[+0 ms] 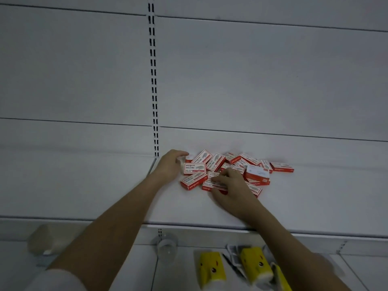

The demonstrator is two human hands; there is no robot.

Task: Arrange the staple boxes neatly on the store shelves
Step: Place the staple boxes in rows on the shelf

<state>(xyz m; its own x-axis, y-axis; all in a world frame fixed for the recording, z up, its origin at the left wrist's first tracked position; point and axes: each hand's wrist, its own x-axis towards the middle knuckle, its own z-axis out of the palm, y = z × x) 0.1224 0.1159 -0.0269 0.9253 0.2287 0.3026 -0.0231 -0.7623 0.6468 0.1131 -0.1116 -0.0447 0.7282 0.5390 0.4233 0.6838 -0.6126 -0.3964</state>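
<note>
Both hands at a jumbled staple-box pile (pixel 231 169) on the shelf (pixel 105 185).
Left hand (pixel 170 164) relaxed at the pile's left edge; right hand (pixel 231 183) presses flat on its front boxes.

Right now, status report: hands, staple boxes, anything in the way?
Left hand open at pile's left edge. Right hand resting on red-and-white cardboard staple boxes, grip unclear. Boxes heaped loose on white metal shelf, unsorted. Nothing blocking.

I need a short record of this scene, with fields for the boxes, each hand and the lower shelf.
boxes: red and white staple boxes in a loose heap on the white shelf
left hand: at the heap's left edge, fingers curved, no box gripped
right hand: resting on the front boxes
lower shelf: two yellow packs
</note>
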